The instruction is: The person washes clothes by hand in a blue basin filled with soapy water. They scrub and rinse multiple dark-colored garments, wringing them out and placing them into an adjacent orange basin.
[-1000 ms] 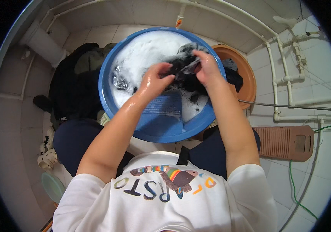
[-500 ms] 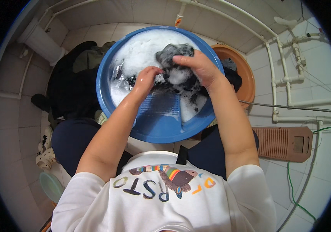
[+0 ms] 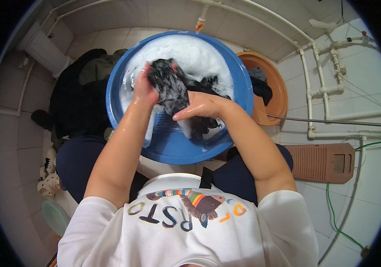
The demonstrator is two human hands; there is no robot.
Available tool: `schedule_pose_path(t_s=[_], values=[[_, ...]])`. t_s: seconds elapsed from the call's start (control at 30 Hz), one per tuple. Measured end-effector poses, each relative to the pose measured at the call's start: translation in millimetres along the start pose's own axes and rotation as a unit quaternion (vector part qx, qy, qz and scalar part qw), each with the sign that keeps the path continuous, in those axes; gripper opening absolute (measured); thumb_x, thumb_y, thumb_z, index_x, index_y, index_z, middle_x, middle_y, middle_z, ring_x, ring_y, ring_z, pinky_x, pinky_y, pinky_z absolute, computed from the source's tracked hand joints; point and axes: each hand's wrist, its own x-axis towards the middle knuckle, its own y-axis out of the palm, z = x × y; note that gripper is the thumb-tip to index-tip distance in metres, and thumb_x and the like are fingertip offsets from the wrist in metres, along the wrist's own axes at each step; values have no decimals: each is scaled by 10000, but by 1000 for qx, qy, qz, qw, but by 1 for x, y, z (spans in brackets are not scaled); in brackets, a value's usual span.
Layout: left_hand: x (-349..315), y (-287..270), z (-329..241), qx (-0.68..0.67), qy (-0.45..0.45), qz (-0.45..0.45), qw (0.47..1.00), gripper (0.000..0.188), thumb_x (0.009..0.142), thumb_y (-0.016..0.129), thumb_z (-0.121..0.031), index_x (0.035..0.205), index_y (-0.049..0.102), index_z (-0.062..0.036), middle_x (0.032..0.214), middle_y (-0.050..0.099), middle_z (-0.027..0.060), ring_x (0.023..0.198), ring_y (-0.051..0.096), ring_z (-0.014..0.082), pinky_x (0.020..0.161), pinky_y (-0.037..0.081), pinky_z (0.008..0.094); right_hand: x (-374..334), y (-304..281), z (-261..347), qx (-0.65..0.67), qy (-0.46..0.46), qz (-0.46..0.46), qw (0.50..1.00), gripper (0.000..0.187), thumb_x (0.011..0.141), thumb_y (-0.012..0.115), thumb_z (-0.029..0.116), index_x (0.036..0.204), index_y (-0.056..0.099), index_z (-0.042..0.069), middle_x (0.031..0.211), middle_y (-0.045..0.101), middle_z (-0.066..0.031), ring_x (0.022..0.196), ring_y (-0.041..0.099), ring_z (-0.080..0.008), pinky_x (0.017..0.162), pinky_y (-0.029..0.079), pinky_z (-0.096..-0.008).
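A soapy, wet black garment is held up between my hands over a large blue basin. My left hand grips its left side, thumb up along the edge and fingers partly hidden behind it. My right hand closes on the lower right part, thumb across the front. The garment's lower folds hang toward the ribbed washboard surface built into the basin's near side. White suds cover the water at the far side, and more dark cloth lies among them. What kind of garment it is, I cannot tell.
An orange-brown basin with dark clothes stands right of the blue one. Dark clothes are heaped at left. A brown washboard lies right of my knee. White pipes line the wall; pale clogs sit left.
My left hand has come up from the suds to hold the garment's left side. The garment and my right hand have moved left and nearer to me, and the cloth now hangs longer.
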Motion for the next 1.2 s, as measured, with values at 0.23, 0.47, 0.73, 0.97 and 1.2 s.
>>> schedule_pose_path(t_s=[0.23, 0.47, 0.73, 0.97, 1.2], values=[[-7, 40, -47, -117, 134, 78, 981, 608, 846, 431, -365, 1255, 349, 77, 1288, 401, 219, 1201, 384, 332, 1042, 240, 443, 19, -69, -110, -47, 287, -105, 951, 824, 642, 697, 515, 1177, 448, -61, 1102, 543, -192, 1018, 520, -271, 885, 387, -306], [-13, 45, -70, -187, 117, 242, 945, 619, 803, 477, -336, 1303, 341, 4, 1312, 423, 117, 1179, 412, 261, 1024, 270, 431, 33, -141, -128, -288, -4, -420, 861, 849, 773, 599, 392, 1377, 138, 14, 1418, 148, -231, 1318, 157, -338, 1063, 175, -375], [6, -8, -20, -131, 133, 11, 982, 398, 854, 489, -334, 1113, 518, -32, 1109, 563, 90, 1054, 501, 268, 967, 337, 445, 59, -34, -94, -350, -27, -81, 933, 675, 683, 677, 464, 1166, 493, 30, 1250, 449, -194, 1179, 418, -308, 979, 335, -347], [11, -49, 19, -60, 40, -158, 985, 379, 896, 430, -371, 1046, 560, -48, 1021, 592, 100, 979, 522, 284, 935, 359, 461, 56, -91, -163, -241, 190, -382, 872, 562, 669, 688, 299, 1124, 520, 15, 956, 620, -154, 803, 609, -283, 741, 477, -359], [4, -56, 44, -50, -4, -216, 975, 328, 900, 448, -336, 1044, 566, -66, 1018, 608, 91, 982, 546, 269, 950, 369, 445, 48, -87, -184, -525, 330, -163, 768, 387, 762, 563, 185, 1131, 534, 72, 1083, 590, -136, 968, 581, -278, 809, 470, -356]])
